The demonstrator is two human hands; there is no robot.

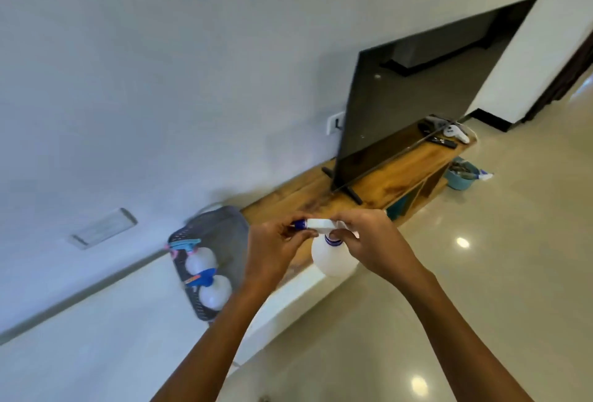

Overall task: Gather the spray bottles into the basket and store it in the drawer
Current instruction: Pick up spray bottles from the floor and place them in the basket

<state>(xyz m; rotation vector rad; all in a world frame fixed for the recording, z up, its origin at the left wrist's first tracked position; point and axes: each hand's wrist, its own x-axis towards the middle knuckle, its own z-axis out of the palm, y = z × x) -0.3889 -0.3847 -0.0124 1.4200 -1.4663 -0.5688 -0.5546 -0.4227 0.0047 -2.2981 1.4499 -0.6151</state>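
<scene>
While your right hand grips the neck of the white spray bottle, your left hand pinches its blue nozzle tip above the wooden stand. Just left of it, the dark basket holds 2 more: a teal-headed bottle and a blue-headed bottle.

No writing can be read

An orange patch on the blue trigger of the near spray bottle in the basket may be a label, but it is too blurred to read. The blue collar of the held spray bottle carries pale marks too small to make out.
</scene>
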